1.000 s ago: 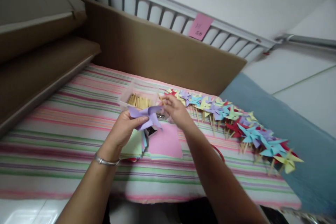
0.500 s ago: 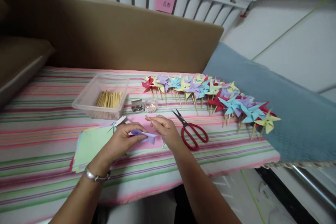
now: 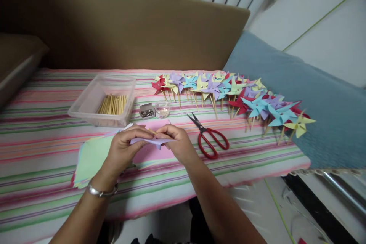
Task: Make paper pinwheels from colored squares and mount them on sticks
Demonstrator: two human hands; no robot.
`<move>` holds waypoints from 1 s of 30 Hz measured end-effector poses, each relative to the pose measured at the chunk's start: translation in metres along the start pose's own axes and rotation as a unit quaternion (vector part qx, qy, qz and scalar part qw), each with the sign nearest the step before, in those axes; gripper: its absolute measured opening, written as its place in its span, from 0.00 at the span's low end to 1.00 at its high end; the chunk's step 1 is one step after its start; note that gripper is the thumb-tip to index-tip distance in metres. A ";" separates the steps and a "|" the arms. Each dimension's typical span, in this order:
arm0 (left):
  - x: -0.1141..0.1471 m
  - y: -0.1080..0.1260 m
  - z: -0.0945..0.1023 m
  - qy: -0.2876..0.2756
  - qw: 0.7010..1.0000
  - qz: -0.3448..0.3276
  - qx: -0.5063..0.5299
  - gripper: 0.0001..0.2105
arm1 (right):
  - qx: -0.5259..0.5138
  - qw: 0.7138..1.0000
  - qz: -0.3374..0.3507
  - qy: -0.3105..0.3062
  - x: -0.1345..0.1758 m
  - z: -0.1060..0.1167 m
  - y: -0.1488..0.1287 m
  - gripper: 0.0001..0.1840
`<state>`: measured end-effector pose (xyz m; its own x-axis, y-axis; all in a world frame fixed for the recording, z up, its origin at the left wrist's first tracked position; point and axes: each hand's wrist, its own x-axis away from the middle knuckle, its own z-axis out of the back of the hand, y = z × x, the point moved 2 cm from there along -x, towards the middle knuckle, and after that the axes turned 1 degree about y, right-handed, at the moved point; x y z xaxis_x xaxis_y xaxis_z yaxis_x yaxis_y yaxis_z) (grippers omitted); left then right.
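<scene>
My left hand (image 3: 126, 143) is closed on a purple paper pinwheel (image 3: 156, 143), its folded blades pinched between thumb and fingers. My right hand (image 3: 175, 141) grips a thin wooden stick (image 3: 152, 131) and holds it against the back of the pinwheel. The stick is mostly hidden by my fingers. Under both hands lies a pink paper sheet (image 3: 157, 155). A stack of coloured paper squares (image 3: 94, 156), light green on top, is beside my left wrist. Red-handled scissors (image 3: 208, 137) rest with blades apart to the right of my right hand.
A clear plastic box (image 3: 85, 110) holds wooden sticks (image 3: 113, 105). Beside it are a small box of metal pins (image 3: 147, 112) and a round clear cup (image 3: 162, 110) with tiny pieces. Several finished pinwheels (image 3: 254, 105) stretch along the back right of the striped cloth (image 3: 160, 194). Brown cardboard (image 3: 128, 26) stands behind.
My right hand has brought the stick leftward and down to the purple pinwheel, so both hands now meet there. The camera view has tilted down slightly.
</scene>
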<state>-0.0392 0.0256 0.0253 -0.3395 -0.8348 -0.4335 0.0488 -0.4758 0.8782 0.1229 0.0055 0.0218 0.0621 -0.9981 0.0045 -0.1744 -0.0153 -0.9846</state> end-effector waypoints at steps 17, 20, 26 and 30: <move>0.002 0.006 0.003 0.046 0.998 0.011 -0.039 0.03 | 0.050 0.998 0.037 0.001 0.003 0.000 0.001 0.09; 0.002 0.006 0.003 0.055 0.997 0.012 -0.044 0.02 | 0.065 0.997 0.043 0.011 0.002 0.001 0.002 0.12; 0.003 0.004 0.004 0.054 0.998 0.007 -0.041 0.03 | 0.081 0.995 0.058 0.025 0.001 0.003 0.002 0.13; 0.004 0.003 0.004 0.056 0.998 0.006 -0.040 0.02 | 0.094 0.993 0.061 0.031 0.001 0.003 0.000 0.11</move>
<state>-0.0437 0.0219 0.0269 -0.2306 -0.8647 -0.4462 0.1287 -0.4817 0.8668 0.1254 0.0045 0.0212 -0.0090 -0.9937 -0.1119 0.0103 0.1118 -0.9937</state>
